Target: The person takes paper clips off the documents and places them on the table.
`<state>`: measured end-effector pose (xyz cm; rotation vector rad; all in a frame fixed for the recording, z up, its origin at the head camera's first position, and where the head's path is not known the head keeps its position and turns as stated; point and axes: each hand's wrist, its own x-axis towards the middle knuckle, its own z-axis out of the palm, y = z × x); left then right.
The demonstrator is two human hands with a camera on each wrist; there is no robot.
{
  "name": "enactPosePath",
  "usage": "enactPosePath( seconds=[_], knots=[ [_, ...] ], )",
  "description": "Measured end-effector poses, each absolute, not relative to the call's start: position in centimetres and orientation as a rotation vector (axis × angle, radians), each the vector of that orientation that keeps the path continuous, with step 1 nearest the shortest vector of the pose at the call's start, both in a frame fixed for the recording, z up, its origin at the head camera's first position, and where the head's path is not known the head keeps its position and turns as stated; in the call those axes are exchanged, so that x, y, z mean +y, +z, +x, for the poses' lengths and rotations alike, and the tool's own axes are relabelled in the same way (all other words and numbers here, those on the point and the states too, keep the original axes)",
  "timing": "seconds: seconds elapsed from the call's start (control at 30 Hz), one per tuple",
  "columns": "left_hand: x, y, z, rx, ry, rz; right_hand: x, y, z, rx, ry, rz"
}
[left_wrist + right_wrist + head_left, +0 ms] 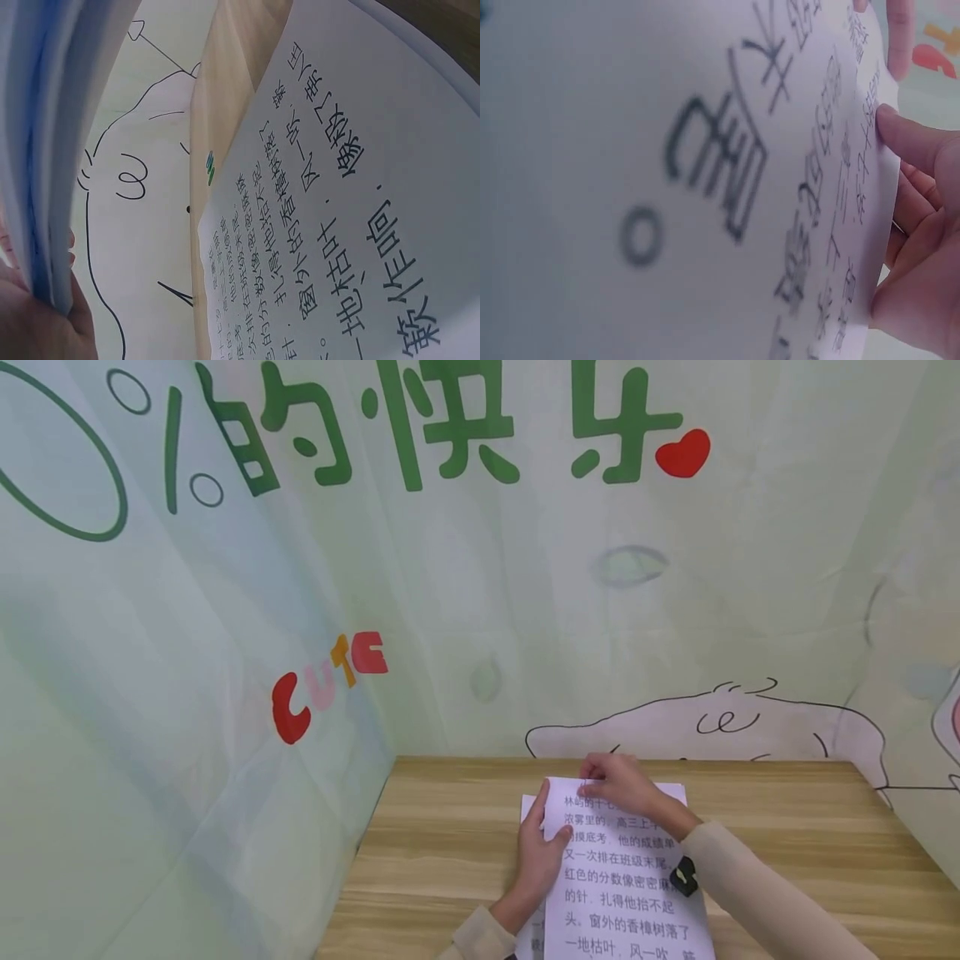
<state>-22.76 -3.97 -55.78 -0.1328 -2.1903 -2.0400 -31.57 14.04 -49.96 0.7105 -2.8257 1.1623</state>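
A white sheet (622, 893) of large black Chinese print stands between both hands. My left hand (536, 856) grips it by the left edge near the top corner, thumb on the printed face. At the top edge my right hand (618, 783) pinches the paper; its thumb (907, 139) lies on the front with fingers curled behind. Another printed sheet (528, 935) shows under the left side. In the left wrist view, part of my left hand (45, 326) appears beside a blurred white and blue shape (56, 150) close to the camera.
The wood-grain table (435, 852) lies beneath the papers. Pale green cloth (465, 568) with printed characters and a cartoon outline hangs behind the table and along the left. A small dark object (684, 877) shows by the right sleeve.
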Motion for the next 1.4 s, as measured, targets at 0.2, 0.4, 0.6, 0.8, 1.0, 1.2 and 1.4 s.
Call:
enactPosePath(
  seconds=[0.2,0.4,0.6,0.8,1.0,1.2,1.4],
  knots=[
    [-4.1,-55.7,-22.61,-2.188,-2.034,-0.141,13.62,-49.33,-31.18,-2.844,1.22,0.73],
    [-4.12,-55.63,-22.42,-2.195,-2.032,-0.151,13.36,-48.89,-30.89,-2.849,1.2,0.695],
    [-3.98,-55.52,-22.52,-2.186,-2.03,-0.148,13.36,-49.2,-31.07,-2.85,1.207,0.651],
    [-3.89,-55.35,-22.52,-2.187,-2.039,-0.156,13.5,-49.61,-31.18,-2.828,1.216,0.657],
    [-3.74,-55.3,-22.54,-2.198,-2.006,-0.141,13.62,-49.66,-31.15,-2.81,1.294,0.637],
    [-3.59,-55.47,-22.57,-2.208,-2.01,-0.127,13.62,-49.52,-31.13,-2.808,1.403,0.6],
    [-3.57,-55.38,-22.6,-2.213,-2.005,-0.133,13.88,-49.59,-31.38,-2.797,1.44,0.631]
  ],
)
